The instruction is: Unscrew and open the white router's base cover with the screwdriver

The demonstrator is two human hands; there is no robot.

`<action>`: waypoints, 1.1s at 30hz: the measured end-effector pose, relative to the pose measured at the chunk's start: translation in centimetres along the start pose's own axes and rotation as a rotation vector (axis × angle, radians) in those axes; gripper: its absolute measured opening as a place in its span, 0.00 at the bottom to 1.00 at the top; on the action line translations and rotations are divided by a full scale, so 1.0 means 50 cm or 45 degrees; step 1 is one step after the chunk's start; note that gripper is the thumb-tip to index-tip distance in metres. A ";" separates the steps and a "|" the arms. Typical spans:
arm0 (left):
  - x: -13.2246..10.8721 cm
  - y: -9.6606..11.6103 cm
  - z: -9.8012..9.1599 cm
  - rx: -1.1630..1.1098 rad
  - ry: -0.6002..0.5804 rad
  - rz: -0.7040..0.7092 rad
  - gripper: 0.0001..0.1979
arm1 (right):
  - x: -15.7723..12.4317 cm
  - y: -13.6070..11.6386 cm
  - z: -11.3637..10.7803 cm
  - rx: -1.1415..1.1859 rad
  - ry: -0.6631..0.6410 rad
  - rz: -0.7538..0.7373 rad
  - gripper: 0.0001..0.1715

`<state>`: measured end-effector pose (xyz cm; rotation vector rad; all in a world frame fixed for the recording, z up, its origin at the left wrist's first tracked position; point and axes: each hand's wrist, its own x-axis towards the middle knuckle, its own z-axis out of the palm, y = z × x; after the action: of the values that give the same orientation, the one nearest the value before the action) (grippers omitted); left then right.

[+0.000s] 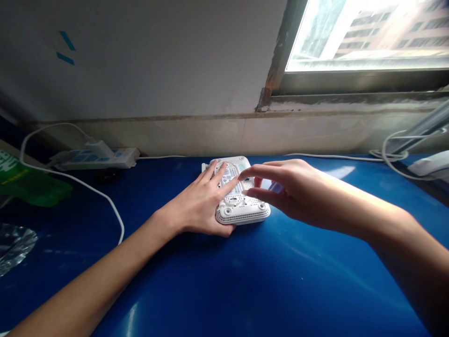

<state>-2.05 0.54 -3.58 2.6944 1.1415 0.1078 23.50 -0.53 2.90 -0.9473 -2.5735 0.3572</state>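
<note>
A white router (238, 208) lies upside down on the blue desk, showing its vented base, round feet and a printed label (228, 175). My left hand (199, 203) lies across the near left of the router, fingers spread over the label and the heel of the hand against its side. My right hand (284, 187) comes in from the right, with its fingers apart. The fingertips are over the router's base, close to the label or touching it. A short stub, perhaps an antenna (203, 167), shows at the router's far left corner.
The glossy blue desk (280, 285) ends at a tiled wall. A white power strip (98, 160) and white cables (84, 191) lie at the left, with a green packet (28, 185) and crumpled foil (14, 248). A window (368, 35) is at upper right.
</note>
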 end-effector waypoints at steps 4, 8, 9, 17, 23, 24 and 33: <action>0.001 0.005 -0.005 0.013 -0.019 0.012 0.61 | -0.005 0.013 0.005 -0.063 0.003 0.012 0.28; 0.001 0.012 -0.018 0.029 -0.058 0.001 0.60 | -0.012 0.017 -0.002 -0.113 -0.028 -0.020 0.45; 0.000 0.014 -0.020 0.034 -0.065 -0.002 0.60 | -0.014 0.017 -0.004 -0.119 -0.032 -0.039 0.47; -0.003 0.010 -0.015 0.022 -0.027 0.030 0.59 | -0.006 0.002 -0.003 -0.142 0.052 0.009 0.37; -0.002 0.012 -0.023 0.012 -0.054 0.021 0.60 | 0.000 0.011 0.007 -0.095 0.015 -0.037 0.27; -0.002 0.013 -0.025 0.016 -0.062 0.021 0.60 | -0.003 0.013 0.005 -0.087 0.002 -0.054 0.32; -0.001 0.015 -0.031 0.027 -0.085 0.008 0.61 | -0.014 0.005 -0.006 -0.161 -0.031 -0.072 0.47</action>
<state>-1.80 0.23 -1.91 2.6982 1.1207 0.0068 24.27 -0.77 2.90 -0.9156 -2.6652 0.1931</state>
